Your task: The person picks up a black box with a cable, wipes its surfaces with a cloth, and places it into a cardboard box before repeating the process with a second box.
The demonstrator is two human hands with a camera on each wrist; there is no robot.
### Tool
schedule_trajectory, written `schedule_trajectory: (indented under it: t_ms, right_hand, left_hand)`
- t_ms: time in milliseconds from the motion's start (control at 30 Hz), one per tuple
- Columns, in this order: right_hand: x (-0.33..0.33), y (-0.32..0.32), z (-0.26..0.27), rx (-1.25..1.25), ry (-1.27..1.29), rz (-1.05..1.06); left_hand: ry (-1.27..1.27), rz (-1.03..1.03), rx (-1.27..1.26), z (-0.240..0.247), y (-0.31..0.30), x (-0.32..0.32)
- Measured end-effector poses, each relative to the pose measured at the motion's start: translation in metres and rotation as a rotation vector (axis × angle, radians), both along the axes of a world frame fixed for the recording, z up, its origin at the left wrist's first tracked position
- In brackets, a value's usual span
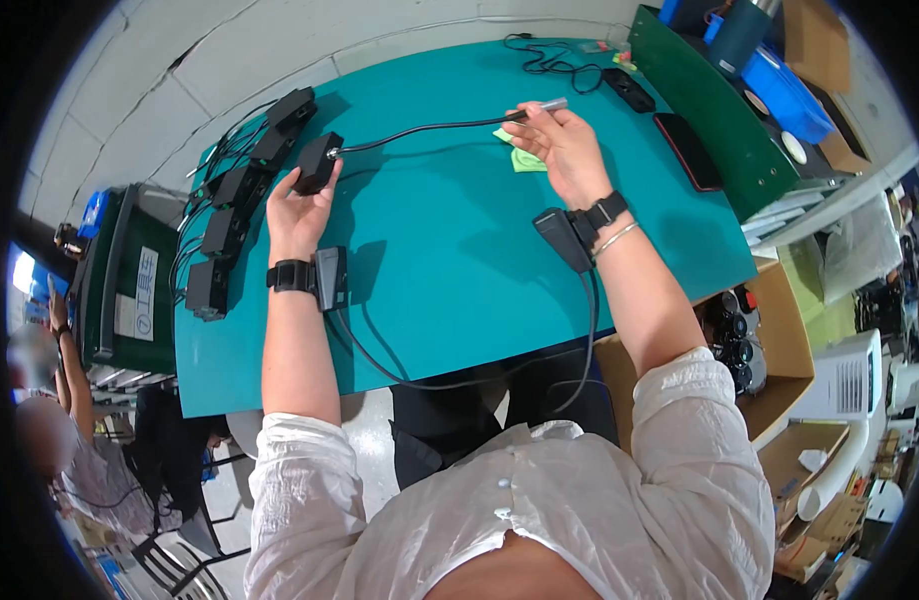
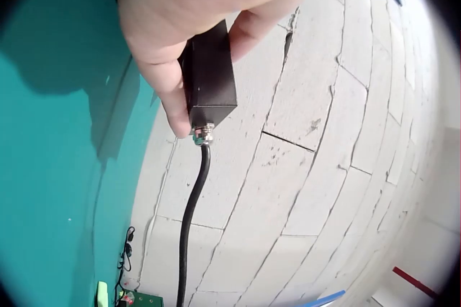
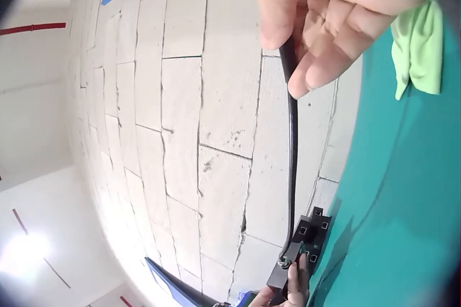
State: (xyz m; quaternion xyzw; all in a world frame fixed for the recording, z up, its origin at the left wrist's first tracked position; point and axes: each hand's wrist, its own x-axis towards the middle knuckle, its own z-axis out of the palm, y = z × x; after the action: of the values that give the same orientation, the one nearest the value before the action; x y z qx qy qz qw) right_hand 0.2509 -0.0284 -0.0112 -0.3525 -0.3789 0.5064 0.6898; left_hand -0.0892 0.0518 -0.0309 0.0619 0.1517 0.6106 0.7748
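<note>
My two arms reach out toward 12 o'clock, held up over the flat green surface (image 1: 439, 290). My left grip (image 1: 297, 215), out at 11 o'clock, has its fingers round the sides of a small black box (image 1: 317, 165). The box has a shiny silver metal joint (image 2: 204, 134) on its end. My right grip (image 1: 562, 150), out at 1 o'clock, pinches the far part of a thin, round black cord (image 1: 429, 128), by its shiny silver tip (image 1: 553, 104). The cord goes from the joint across to my right fingers, with a soft bend.

A row of black boxes with cords (image 1: 222, 232) sits close to my left grip, at 9 o'clock from it. A light green soft cloth (image 1: 527, 160) lies near my right grip, at 9 o'clock from it. A flat dark phone with a red edge (image 1: 687, 152) is at 3 o'clock from that grip, with a tall green side board (image 1: 714, 120) past it. The pale block wall (image 1: 249, 50) stands behind the far edge. The near edge runs under my arms. A wide stretch of green lies between my arms.
</note>
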Motion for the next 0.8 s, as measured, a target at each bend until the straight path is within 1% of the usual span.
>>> schedule_trajectory:
  t_ms: [100, 233, 333, 433, 533, 600, 633, 700, 800]
  right_hand:
    - [-0.002, -0.003, 0.006, -0.018, -0.021, -0.047]
    - [-0.002, -0.001, 0.002, -0.014, -0.036, -0.048]
    - [-0.002, -0.001, 0.001, -0.013, -0.041, -0.053]
    - [-0.003, 0.002, -0.001, 0.024, -0.031, -0.019]
    - [-0.006, 0.003, 0.001, 0.078, -0.071, 0.008]
    - [-0.008, 0.002, 0.004, 0.202, -0.213, 0.038]
    - [-0.010, 0.000, 0.005, 0.202, -0.212, 0.046]
    - [-0.013, -0.003, 0.008, 0.284, -0.360, 0.059]
    - [-0.014, -0.001, 0.006, 0.336, -0.400, 0.088]
  left_hand:
    - [0.040, -0.028, 0.024, -0.001, 0.001, -0.001]
    - [0.039, -0.063, 0.065, -0.003, 0.003, -0.003]
    - [0.026, -0.038, 0.056, -0.003, 0.001, 0.001]
    - [0.047, 0.010, 0.104, -0.004, 0.002, 0.001]
    - [0.001, 0.028, 0.164, -0.007, 0.006, -0.001]
    - [0.059, 0.111, 0.141, -0.005, 0.003, -0.001]
    - [0.059, 0.118, 0.140, -0.005, 0.003, -0.002]
    - [0.060, 0.105, 0.100, -0.007, 0.003, -0.008]
    - [0.043, 0.167, 0.167, -0.014, 0.009, -0.011]
